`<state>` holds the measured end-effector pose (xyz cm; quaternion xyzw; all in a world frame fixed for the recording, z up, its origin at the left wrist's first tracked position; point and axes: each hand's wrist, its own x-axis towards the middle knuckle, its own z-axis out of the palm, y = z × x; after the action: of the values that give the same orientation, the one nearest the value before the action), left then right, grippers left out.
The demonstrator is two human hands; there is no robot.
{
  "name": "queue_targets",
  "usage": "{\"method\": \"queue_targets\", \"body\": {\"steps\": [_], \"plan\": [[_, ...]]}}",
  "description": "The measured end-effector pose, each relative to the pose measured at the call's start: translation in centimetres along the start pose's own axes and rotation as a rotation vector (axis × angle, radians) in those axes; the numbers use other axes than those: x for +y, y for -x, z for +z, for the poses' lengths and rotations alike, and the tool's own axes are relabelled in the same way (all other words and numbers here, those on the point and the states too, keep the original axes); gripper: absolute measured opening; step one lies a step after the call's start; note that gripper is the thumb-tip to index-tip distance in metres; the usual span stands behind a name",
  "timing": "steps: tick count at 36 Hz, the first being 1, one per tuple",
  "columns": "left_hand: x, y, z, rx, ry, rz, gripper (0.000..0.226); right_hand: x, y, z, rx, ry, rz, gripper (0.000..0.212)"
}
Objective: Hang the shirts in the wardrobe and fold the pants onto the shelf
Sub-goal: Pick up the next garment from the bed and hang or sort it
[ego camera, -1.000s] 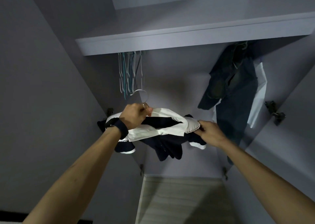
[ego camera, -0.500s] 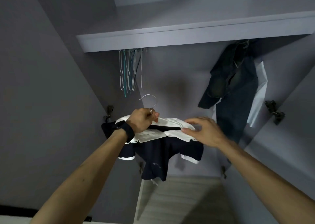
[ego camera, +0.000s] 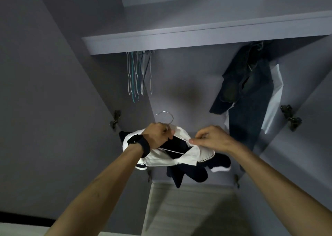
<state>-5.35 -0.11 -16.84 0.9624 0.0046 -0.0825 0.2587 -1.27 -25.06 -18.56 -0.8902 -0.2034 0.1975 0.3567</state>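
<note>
Left hand [ego camera: 158,135] clenched round neck of thin silver wire hanger [ego camera: 167,116], hook kept free. Right hand [ego camera: 212,140] pinches navy white-collared cloth shirt [ego camera: 195,174] at collar; I judge it's seating it.

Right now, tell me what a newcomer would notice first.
Centre frame, a dark shirt with a white collar is held on a wire hanger: the left hand grips its neck, the right hand pinches the collar. Behind, denim clothes hang at upper right, and bare hangers hang bunched under the shelf at left.
</note>
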Motion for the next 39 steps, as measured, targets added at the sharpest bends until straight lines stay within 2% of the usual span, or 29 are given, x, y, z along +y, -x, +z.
{"method": "queue_targets", "body": {"steps": [4,7,9,11,13,15,17,19,21,23,27,29,31,33,37,39], "plan": [[0.4,-0.3,0.4,0.073,0.003,0.0,0.036,-0.4,-0.1,0.6,-0.007,0.143,-0.01,0.028],[0.2,-0.4,0.6,0.095,-0.041,-0.027,0.037,-0.1,0.2,1.3,0.181,0.28,-0.019,0.009],[-0.3,-0.6,0.3,0.119,-0.004,-0.071,0.04,0.6,0.5,1.6,0.319,0.259,-0.041,0.017],[-0.8,-0.7,-0.1,0.14,0.031,-0.105,0.041,1.2,0.9,1.5,0.258,0.213,-0.035,0.011],[-0.7,-0.7,0.0,0.114,0.063,-0.102,0.04,1.4,1.2,1.4,0.108,0.092,0.002,0.02],[-0.1,-0.4,0.4,0.054,0.09,-0.063,0.037,1.3,1.1,1.5,0.154,0.028,-0.01,0.029],[1.2,-0.2,0.8,0.025,0.082,-0.02,0.036,0.5,0.5,1.5,0.225,0.1,-0.066,0.049],[2.4,-0.4,1.1,0.007,0.061,0.02,0.035,-0.9,0.0,1.8,0.164,0.136,-0.11,0.063],[3.6,-0.5,1.3,0.001,0.007,0.046,0.032,-2.0,-0.6,2.5,0.136,0.193,-0.145,0.059],[4.1,-0.5,1.3,0.024,-0.036,0.041,0.031,-2.4,-0.8,3.0,0.15,0.233,-0.135,0.046],[4.1,0.5,1.1,0.098,0.105,0.097,0.016,-1.6,-1.3,3.1,0.273,0.368,-0.213,0.018],[3.5,1.7,1.3,0.233,0.21,0.181,0.015,-1.2,-1.4,2.8,0.343,0.432,-0.248,0.019],[1.7,3.3,1.6,0.43,0.261,0.234,0.028,-1.0,-1.4,2.4,0.376,0.448,-0.271,0.02],[-1.0,5.0,1.7,0.499,0.146,0.229,0.042,-0.7,-1.3,1.6,0.384,0.417,-0.273,0.019],[-5.4,6.0,1.8,0.338,-0.266,0.275,0.073,-0.6,-0.8,-0.1,0.306,0.359,-0.255,0.017],[-5.2,5.3,1.4,0.348,-0.404,0.314,0.073,-1.0,-0.7,-0.7,0.255,0.366,-0.234,0.018]]}}
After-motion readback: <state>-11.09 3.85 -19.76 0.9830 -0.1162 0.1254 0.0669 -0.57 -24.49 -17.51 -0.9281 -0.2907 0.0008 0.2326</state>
